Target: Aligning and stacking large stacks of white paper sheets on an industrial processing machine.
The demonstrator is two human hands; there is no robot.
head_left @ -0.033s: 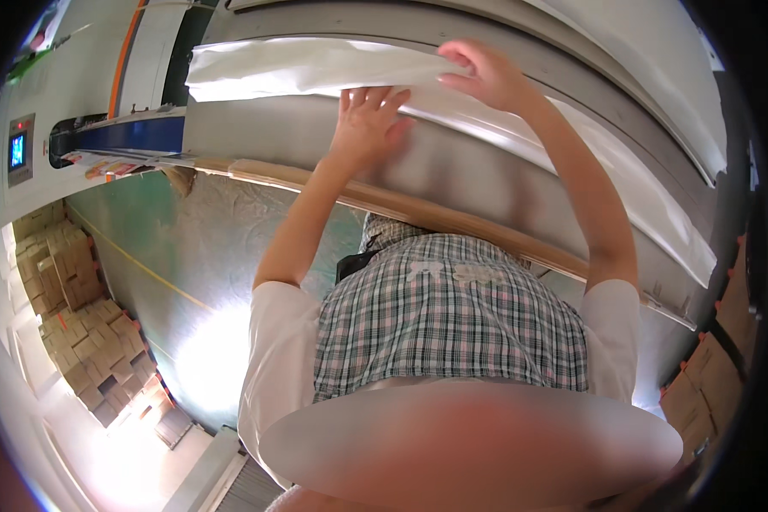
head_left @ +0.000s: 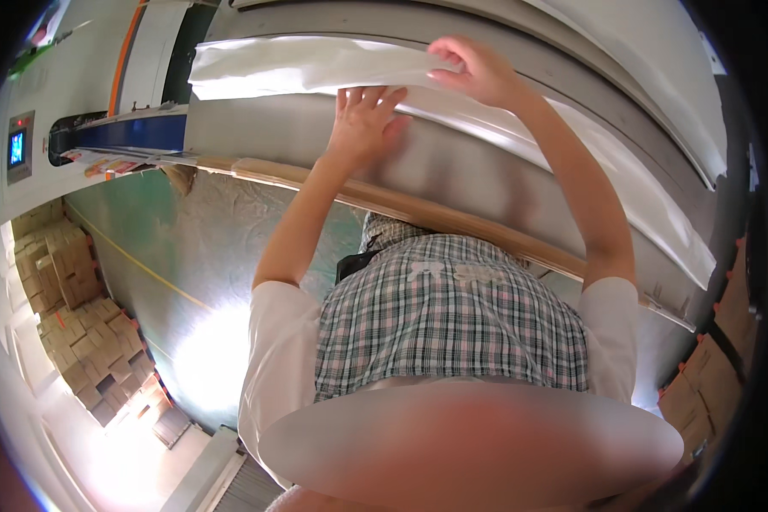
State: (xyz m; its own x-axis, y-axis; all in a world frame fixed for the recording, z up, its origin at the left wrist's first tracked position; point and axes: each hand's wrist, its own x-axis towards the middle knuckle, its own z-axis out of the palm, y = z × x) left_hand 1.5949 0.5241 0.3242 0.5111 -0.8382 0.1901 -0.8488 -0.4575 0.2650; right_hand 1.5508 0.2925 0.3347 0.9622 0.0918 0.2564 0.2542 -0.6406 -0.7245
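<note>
Sheet (head_left: 315, 64) lies white along the top of the grey machine bed (head_left: 452, 171), and both my hands are on it. My left hand (head_left: 362, 124) presses flat, fingers spread, against the lower edge; my right hand (head_left: 478, 72) curls over the upper edge, fingers pinching the sheet. To my mind, doing this well means keeping the left palm steady as an anchor while the right draws evenly, so nothing creases. Boxes (head_left: 77, 333), brown cardboard, are stacked down at the left; what is in them I cannot tell.
</note>
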